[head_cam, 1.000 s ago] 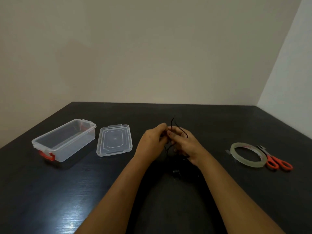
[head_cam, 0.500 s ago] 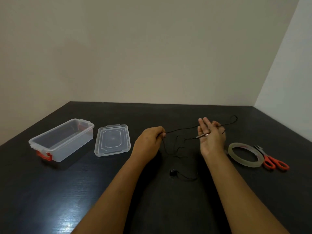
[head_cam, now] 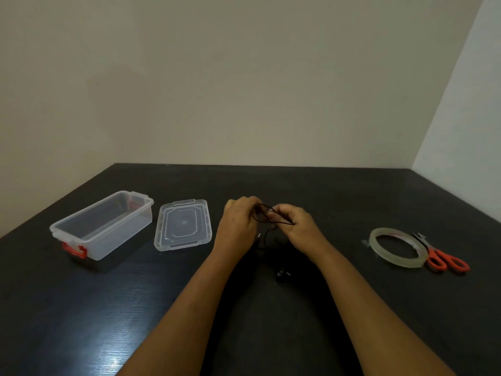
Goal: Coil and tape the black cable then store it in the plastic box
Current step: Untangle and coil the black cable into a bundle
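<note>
Midway through the coiling, a person's left hand [head_cam: 238,223] and right hand [head_cam: 296,226] meet above the centre of a dark table [head_cam: 352,202], each with fingers pinched on loops of the black cable [head_cam: 267,215]. The thin bundle's long axis runs roughly from 9 to 3 o'clock between the hands, while slack trails towards 6 o'clock and ends at a small plug [head_cam: 282,274] on the tabletop. Loops so thin could spring loose or tangle if either pinch eases before tape goes on, and the trailing end may snag. At 9 o'clock the plastic box [head_cam: 103,226] stands open, its lid [head_cam: 183,225] just beside it; at 3 o'clock, well apart from the hands, the tape roll [head_cam: 395,249] lies touching orange-handled scissors [head_cam: 444,260].
</note>
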Tool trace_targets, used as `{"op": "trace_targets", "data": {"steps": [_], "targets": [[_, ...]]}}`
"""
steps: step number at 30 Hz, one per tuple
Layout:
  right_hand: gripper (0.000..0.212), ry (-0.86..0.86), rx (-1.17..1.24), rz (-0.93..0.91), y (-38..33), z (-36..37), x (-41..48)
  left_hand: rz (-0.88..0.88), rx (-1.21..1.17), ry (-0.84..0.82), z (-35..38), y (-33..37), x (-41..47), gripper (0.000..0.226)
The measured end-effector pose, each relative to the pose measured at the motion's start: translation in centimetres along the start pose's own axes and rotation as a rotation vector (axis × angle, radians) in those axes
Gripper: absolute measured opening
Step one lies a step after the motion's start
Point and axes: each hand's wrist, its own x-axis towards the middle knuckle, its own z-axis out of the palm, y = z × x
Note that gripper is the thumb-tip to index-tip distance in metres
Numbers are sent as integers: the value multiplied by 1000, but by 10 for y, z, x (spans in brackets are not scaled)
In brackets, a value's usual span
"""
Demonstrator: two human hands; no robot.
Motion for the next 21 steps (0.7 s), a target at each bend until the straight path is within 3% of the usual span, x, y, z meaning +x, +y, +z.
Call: {"op": "trace_targets", "data": {"steps": [3, 6, 10, 15, 21], "targets": [[20, 22, -11, -46, -5, -5, 0, -16, 16, 40, 0, -2, -1, 25], [25, 150, 0, -52, -4, -14, 0, 7, -20, 31, -2, 1, 0, 32], [27, 312, 63, 65, 4, -20, 1, 84, 54, -141, -5, 4, 0, 41], [31, 493, 228, 174, 5, -23, 5, -73, -78, -180, -9, -5, 2, 29], [28, 808, 612, 424, 15, -42, 8, -287, -427, -49, -19, -13, 7, 37]]}}
